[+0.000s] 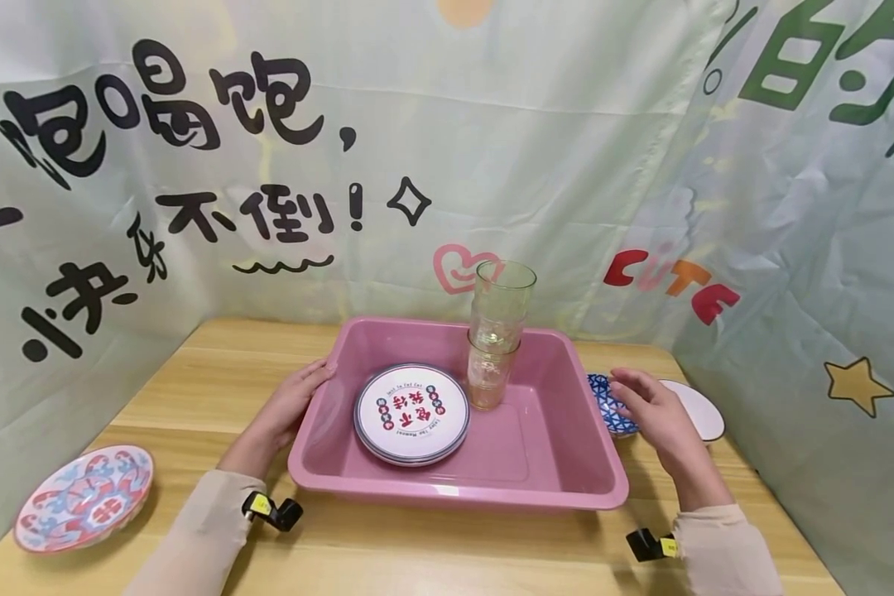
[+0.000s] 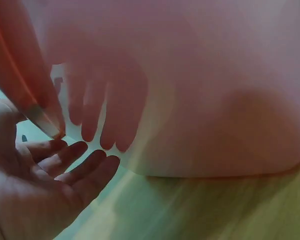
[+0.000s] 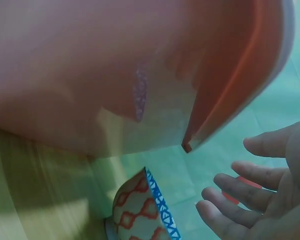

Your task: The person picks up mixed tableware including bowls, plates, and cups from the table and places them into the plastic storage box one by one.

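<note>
A pink plastic basin (image 1: 447,495) stands on the wooden table. Inside, a stack of white plates (image 1: 413,412) with red and blue print lies at the left, and two stacked yellowish-green glasses (image 1: 495,339) rise near the back. My left hand (image 1: 295,406) is at the basin's left rim; in the left wrist view its fairly straight fingers reach beneath the rim, tips right at the outer wall. Off the basin's right side, my right hand (image 1: 657,412) hovers with spread fingers and holds nothing. Close to it is a bowl (image 3: 140,210), blue-patterned inside and red-patterned outside.
At the table's left lies a red and blue patterned dish (image 1: 85,501). A white plate (image 1: 696,410) sits behind my right hand, near the right edge. Printed cloth (image 1: 387,165) hangs behind the table and along both its sides.
</note>
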Demonstrator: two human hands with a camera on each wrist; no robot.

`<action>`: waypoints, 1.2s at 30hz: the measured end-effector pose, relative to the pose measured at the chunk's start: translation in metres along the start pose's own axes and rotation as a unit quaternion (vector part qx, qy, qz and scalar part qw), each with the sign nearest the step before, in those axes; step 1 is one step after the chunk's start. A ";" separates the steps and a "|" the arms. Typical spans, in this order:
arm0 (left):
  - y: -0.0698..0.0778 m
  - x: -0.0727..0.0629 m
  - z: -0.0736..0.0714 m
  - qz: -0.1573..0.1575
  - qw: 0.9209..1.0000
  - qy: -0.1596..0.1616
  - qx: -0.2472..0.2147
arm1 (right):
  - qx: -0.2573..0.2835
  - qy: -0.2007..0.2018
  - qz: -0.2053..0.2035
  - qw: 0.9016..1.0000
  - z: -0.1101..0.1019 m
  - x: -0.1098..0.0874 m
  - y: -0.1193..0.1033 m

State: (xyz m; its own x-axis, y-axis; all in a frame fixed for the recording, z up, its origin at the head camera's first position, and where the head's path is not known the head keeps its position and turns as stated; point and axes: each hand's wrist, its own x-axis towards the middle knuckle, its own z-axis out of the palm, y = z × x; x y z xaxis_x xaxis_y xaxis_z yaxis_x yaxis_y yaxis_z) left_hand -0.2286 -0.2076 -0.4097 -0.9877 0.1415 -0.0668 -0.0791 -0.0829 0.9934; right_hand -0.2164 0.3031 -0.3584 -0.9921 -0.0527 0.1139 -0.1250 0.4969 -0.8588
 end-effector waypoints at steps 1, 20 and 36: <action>-0.001 -0.001 0.000 0.000 1.000 -0.004 -0.009 | -0.003 0.002 0.001 1.000 0.000 0.000 0.002; -0.003 -0.002 0.004 -0.011 0.999 -0.010 -0.040 | -0.132 0.046 0.012 0.990 -0.010 -0.003 0.015; -0.005 -0.001 0.001 -0.005 0.999 -0.011 -0.035 | -0.233 0.087 0.015 0.968 -0.024 0.004 0.038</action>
State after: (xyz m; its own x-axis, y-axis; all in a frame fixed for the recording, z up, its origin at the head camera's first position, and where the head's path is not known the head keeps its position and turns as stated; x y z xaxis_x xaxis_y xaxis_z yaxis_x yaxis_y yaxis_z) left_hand -0.2267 -0.2063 -0.4149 -0.9835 0.1649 -0.0745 -0.0996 -0.1494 0.9838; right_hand -0.2249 0.3430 -0.3788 -0.9733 0.0937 0.2095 -0.0376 0.8354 -0.5484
